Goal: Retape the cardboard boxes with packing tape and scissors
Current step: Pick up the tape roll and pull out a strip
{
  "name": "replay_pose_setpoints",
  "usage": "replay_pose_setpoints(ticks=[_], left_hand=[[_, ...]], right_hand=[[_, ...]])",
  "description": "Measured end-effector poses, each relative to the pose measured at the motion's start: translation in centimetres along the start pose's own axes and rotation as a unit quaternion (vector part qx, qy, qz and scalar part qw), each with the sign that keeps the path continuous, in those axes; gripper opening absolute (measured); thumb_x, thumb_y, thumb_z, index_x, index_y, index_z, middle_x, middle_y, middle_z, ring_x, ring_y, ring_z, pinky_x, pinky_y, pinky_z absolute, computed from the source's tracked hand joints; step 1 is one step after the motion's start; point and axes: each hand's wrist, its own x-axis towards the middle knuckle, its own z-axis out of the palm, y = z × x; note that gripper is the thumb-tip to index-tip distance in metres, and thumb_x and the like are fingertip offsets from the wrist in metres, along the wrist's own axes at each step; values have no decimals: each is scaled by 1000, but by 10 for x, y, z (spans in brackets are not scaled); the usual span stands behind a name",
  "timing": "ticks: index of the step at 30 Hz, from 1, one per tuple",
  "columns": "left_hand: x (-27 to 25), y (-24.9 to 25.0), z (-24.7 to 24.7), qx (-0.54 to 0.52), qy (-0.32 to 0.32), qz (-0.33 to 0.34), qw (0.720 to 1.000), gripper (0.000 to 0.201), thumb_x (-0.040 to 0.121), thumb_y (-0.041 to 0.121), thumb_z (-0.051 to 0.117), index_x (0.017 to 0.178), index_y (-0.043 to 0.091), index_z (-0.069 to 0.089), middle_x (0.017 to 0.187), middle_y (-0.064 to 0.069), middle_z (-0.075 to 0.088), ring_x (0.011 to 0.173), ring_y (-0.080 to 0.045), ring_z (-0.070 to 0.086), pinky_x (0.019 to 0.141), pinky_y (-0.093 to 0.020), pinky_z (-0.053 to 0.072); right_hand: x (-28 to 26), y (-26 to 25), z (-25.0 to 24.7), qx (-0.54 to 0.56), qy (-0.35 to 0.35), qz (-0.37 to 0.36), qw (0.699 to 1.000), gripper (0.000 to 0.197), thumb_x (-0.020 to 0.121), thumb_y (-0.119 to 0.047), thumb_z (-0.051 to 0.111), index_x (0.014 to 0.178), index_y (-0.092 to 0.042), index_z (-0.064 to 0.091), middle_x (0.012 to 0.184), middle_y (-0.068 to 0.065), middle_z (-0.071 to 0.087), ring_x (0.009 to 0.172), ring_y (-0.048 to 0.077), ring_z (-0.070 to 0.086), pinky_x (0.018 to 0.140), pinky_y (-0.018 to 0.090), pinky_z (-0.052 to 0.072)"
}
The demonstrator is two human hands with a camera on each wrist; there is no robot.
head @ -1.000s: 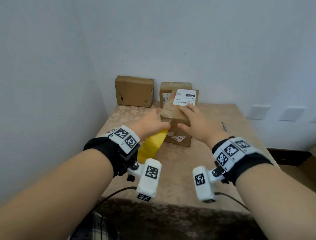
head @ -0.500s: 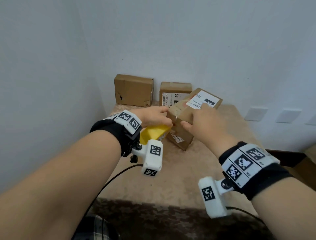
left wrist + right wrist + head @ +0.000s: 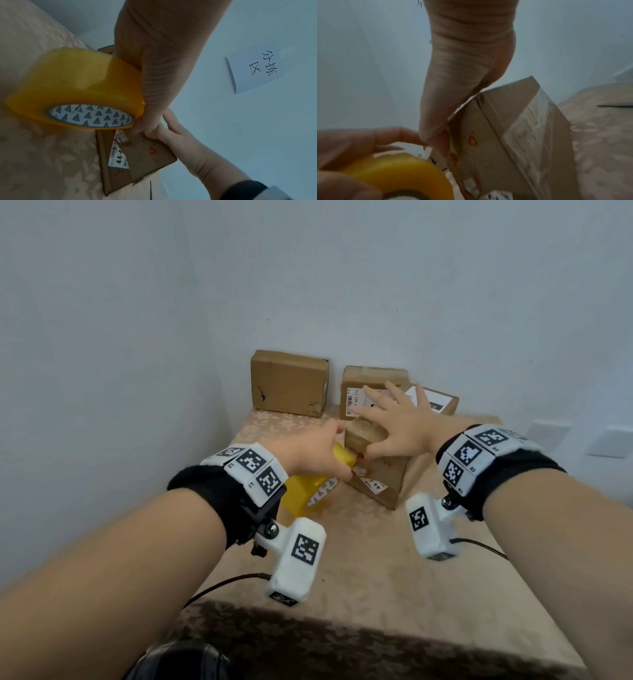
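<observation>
A small cardboard box (image 3: pixel 380 474) with a white label stands tilted in the middle of the table. My right hand (image 3: pixel 394 419) lies over its top with fingers spread and straight, the thumb pressing its near face (image 3: pixel 471 140). My left hand (image 3: pixel 325 457) grips a yellow packing tape roll (image 3: pixel 308 487) against the box's near left corner. In the left wrist view the tape roll (image 3: pixel 73 88) touches the box (image 3: pixel 145 155) beside the right hand (image 3: pixel 180 135). No scissors can be made out in the head view.
Two more cardboard boxes (image 3: pixel 289 383) (image 3: pixel 373 376) stand against the back wall. The patterned table (image 3: pixel 376 559) has bare room in front. A thin dark object (image 3: pixel 616 106) lies on the table right of the box. A paper sign (image 3: pixel 257 67) hangs on the wall.
The box has been turned and set lower on the table. My right hand went from holding its side to lying spread over its top. My left hand brought the tape to the box's corner.
</observation>
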Motion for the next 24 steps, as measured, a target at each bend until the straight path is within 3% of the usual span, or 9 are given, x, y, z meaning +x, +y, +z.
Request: replay_pose_setpoints(ticks=[2, 4, 7, 9, 12, 14, 17, 22, 24], left_hand=[[-2, -1, 1, 6, 17, 18, 1000, 81, 83, 27, 69, 147, 18, 20, 119, -4, 52, 94, -14, 56, 71, -23, 45], [-4, -1, 0, 12, 36, 36, 999, 72, 84, 25, 67, 144, 20, 28, 114, 0, 52, 84, -11, 55, 65, -23, 44], [-4, 0, -5, 28, 61, 60, 996, 57, 85, 26, 64, 137, 24, 41, 129, -1, 53, 105, -15, 54, 75, -25, 45], [-3, 4, -9, 43, 59, 68, 995, 52, 85, 26, 63, 135, 26, 47, 135, 1, 51, 115, -15, 50, 83, -22, 39], [0, 10, -13, 91, 30, 72, 993, 50, 87, 28, 61, 135, 29, 50, 136, 2, 52, 120, -17, 50, 88, -23, 39], [3, 13, -11, 119, 16, 70, 990, 50, 87, 28, 60, 135, 31, 50, 122, 0, 61, 106, -19, 58, 85, -29, 48], [8, 15, -5, 138, 19, 85, 987, 47, 86, 26, 61, 133, 30, 53, 87, 2, 57, 74, -17, 57, 61, -26, 46], [11, 2, -2, 108, 59, 72, 990, 65, 80, 34, 71, 132, 16, 36, 107, -5, 58, 82, -19, 56, 62, -28, 43], [9, -8, -2, 104, 60, 61, 991, 69, 79, 42, 72, 132, 15, 37, 113, -3, 57, 89, -16, 53, 68, -27, 39]], right_hand=[[1, -1, 11, 51, -2, 13, 999, 79, 83, -58, 55, 149, -47, 12, 162, -10, 1, 148, 25, -7, 109, 69, -9], [0, -1, 17, 98, 16, 43, 994, 75, 83, -56, 55, 147, -49, 17, 160, -14, 8, 148, 23, -1, 108, 72, -3], [-4, -2, 19, 118, 33, 106, 987, 71, 85, -59, 49, 148, -48, 17, 160, -12, 11, 148, 26, 1, 107, 73, 3], [-7, -5, 20, 110, 35, 141, 983, 71, 87, -62, 45, 149, -46, 14, 160, -9, 11, 147, 30, 2, 106, 74, 5], [-13, -8, 22, 106, 27, 164, 980, 71, 88, -63, 41, 151, -44, 12, 161, -7, 9, 148, 31, 2, 105, 76, 3], [-15, -8, 22, 113, 27, 160, 980, 71, 88, -65, 36, 151, -42, 12, 161, -8, 8, 148, 32, 0, 105, 75, -1], [-14, -9, 21, 135, 27, 168, 976, 68, 89, -72, 22, 150, -43, 17, 162, -8, 8, 148, 33, -1, 105, 74, -5], [-4, -19, 26, 71, 69, 174, 980, 49, 95, -54, 28, 135, -31, 43, 144, 7, 40, 138, 42, 25, 105, 72, 15], [-1, -23, 29, 41, 76, 176, 981, 49, 94, -53, 31, 132, -24, 45, 140, 11, 42, 134, 43, 31, 105, 69, 20]])
